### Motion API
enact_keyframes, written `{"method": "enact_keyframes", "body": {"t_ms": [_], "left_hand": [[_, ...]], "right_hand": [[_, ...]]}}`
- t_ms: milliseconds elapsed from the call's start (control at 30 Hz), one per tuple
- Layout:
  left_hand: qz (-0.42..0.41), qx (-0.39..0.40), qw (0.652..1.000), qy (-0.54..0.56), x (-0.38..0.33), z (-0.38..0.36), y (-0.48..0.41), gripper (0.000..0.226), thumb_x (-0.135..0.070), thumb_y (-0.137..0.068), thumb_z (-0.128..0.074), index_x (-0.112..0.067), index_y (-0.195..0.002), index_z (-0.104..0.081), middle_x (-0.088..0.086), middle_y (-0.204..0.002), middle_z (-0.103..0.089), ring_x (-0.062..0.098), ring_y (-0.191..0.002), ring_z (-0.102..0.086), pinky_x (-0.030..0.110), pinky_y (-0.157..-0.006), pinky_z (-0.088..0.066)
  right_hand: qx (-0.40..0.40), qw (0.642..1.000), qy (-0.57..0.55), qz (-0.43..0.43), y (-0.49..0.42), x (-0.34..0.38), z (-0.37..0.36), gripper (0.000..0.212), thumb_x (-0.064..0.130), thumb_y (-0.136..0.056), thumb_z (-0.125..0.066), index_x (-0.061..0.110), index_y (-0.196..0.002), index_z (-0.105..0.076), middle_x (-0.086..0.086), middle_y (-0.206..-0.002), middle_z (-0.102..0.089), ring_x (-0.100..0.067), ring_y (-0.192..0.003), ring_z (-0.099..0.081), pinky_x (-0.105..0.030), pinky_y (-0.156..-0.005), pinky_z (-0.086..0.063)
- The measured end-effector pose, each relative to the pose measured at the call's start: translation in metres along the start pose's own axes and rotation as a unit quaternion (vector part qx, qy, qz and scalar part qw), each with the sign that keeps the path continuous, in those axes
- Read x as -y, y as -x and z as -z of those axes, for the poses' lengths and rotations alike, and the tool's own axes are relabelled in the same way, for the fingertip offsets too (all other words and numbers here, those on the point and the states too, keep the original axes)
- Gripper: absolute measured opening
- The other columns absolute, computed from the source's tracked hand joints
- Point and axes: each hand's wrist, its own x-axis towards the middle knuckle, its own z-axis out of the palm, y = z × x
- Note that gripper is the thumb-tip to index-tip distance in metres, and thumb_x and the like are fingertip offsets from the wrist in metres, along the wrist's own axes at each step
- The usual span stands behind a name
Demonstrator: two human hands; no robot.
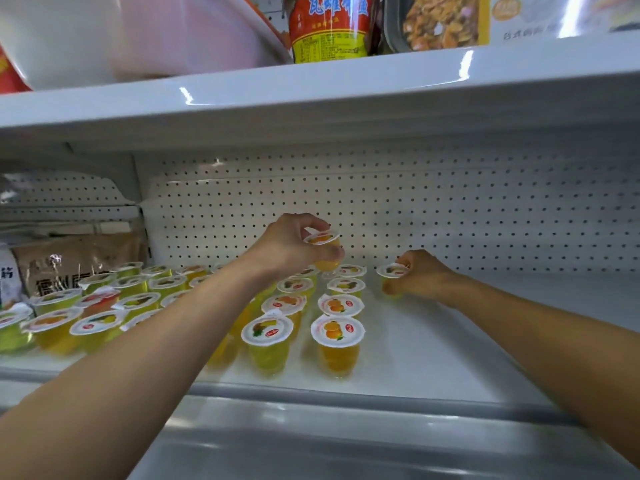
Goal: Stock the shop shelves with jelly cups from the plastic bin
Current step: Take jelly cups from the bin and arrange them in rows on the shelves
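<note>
Orange jelly cup [322,247], white fruit-printed lid [321,238]

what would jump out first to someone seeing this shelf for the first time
The left hand holds an orange jelly cup in the air in front of the pegboard back. The right hand grips another jelly cup low at the back of the white shelf. Rows of jelly cups with fruit-printed lids fill the shelf's left part, under and beside the left arm.
</note>
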Motion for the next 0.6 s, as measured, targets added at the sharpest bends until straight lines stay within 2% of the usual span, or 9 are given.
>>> {"method": "enact_keyframes", "body": {"t_ms": [100,167,200,267,333,367,433,533,600], "left_hand": [[0.004,0.007,1.0,0.008,-0.003,-0.001,0.0,0.051,-0.044,-0.069,-0.082,-0.033,-0.116,-0.065,-0.001,-0.106,-0.062,0.012,-0.085,-0.061,0.025,-0.068,-0.044],[0.0,0.01,1.0,0.009,-0.005,-0.002,0.0,0.051,-0.044,-0.069,-0.082,-0.033,-0.116,-0.064,-0.001,-0.106,-0.061,0.01,-0.076,-0.058,0.024,-0.063,-0.043],[-0.003,0.011,1.0,0.009,-0.007,-0.003,0.0,0.051,-0.045,-0.069,-0.081,-0.032,-0.116,-0.064,0.0,-0.107,-0.061,0.01,-0.071,-0.056,0.024,-0.06,-0.042],[-0.007,0.015,1.0,0.012,-0.011,-0.004,0.0,0.05,-0.043,-0.072,-0.08,-0.03,-0.117,-0.063,0.001,-0.107,-0.059,0.01,-0.065,-0.054,0.021,-0.057,-0.043],[-0.011,0.027,0.999,0.014,-0.017,-0.006,0.0,0.048,-0.041,-0.075,-0.079,-0.028,-0.118,-0.062,0.001,-0.105,-0.059,0.01,-0.062,-0.054,0.02,-0.055,-0.043],[-0.014,0.033,0.999,0.015,-0.02,-0.008,0.0,0.048,-0.041,-0.076,-0.078,-0.027,-0.119,-0.062,0.001,-0.104,-0.06,0.01,-0.061,-0.054,0.019,-0.055,-0.044],[-0.022,0.042,0.999,0.023,-0.025,-0.013,0.0,0.048,-0.041,-0.079,-0.077,-0.025,-0.121,-0.061,0.0,-0.099,-0.059,0.009,-0.059,-0.054,0.017,-0.052,-0.044],[-0.039,0.049,0.998,0.03,-0.033,-0.019,0.003,0.048,-0.042,-0.081,-0.074,-0.021,-0.123,-0.061,-0.001,-0.094,-0.059,0.008,-0.056,-0.053,0.012,-0.048,-0.044],[-0.051,0.061,0.996,0.038,-0.04,-0.021,0.007,0.049,-0.041,-0.082,-0.072,-0.019,-0.124,-0.061,0.001,-0.096,-0.061,0.009,-0.057,-0.055,0.012,-0.051,-0.047]], "right_hand": [[0.002,1.0,0.016,-0.01,0.002,-0.001,0.0,0.053,0.036,-0.069,-0.081,0.012,-0.112,-0.06,-0.006,-0.112,-0.063,-0.017,-0.094,-0.059,-0.027,-0.074,-0.047],[-0.046,0.999,0.024,-0.006,0.006,0.003,0.004,0.081,0.044,-0.07,-0.081,0.015,-0.136,-0.045,-0.007,-0.133,-0.049,-0.023,-0.123,-0.047,-0.035,-0.098,-0.044],[-0.085,0.996,-0.007,0.009,0.009,0.008,0.008,0.085,0.045,-0.072,-0.08,0.016,-0.141,-0.04,-0.006,-0.137,-0.045,-0.024,-0.129,-0.041,-0.039,-0.105,-0.04],[-0.133,0.982,-0.121,0.057,0.018,0.022,0.021,0.073,0.037,-0.077,-0.079,0.017,-0.139,-0.045,-0.003,-0.131,-0.05,-0.019,-0.124,-0.047,-0.034,-0.102,-0.042],[-0.068,0.97,-0.213,0.097,0.032,0.038,0.033,0.059,0.02,-0.079,-0.078,0.013,-0.132,-0.054,0.002,-0.11,-0.063,-0.012,-0.103,-0.06,-0.021,-0.088,-0.048],[-0.012,0.97,-0.216,0.113,0.039,0.044,0.036,0.054,0.014,-0.078,-0.078,0.012,-0.128,-0.058,0.003,-0.102,-0.068,-0.01,-0.094,-0.063,-0.02,-0.085,-0.05],[0.058,0.971,-0.185,0.14,0.052,0.055,0.037,0.043,0.009,-0.075,-0.08,0.013,-0.115,-0.065,-0.002,-0.094,-0.072,-0.012,-0.085,-0.066,-0.029,-0.085,-0.052],[0.046,0.965,-0.196,0.169,0.065,0.061,0.034,0.024,0.009,-0.073,-0.082,0.017,-0.088,-0.066,-0.008,-0.087,-0.07,-0.017,-0.079,-0.065,-0.036,-0.08,-0.052],[0.03,0.96,-0.221,0.172,0.071,0.059,0.034,0.028,0.007,-0.073,-0.081,0.011,-0.095,-0.066,-0.01,-0.094,-0.073,-0.022,-0.087,-0.07,-0.037,-0.086,-0.055]]}}
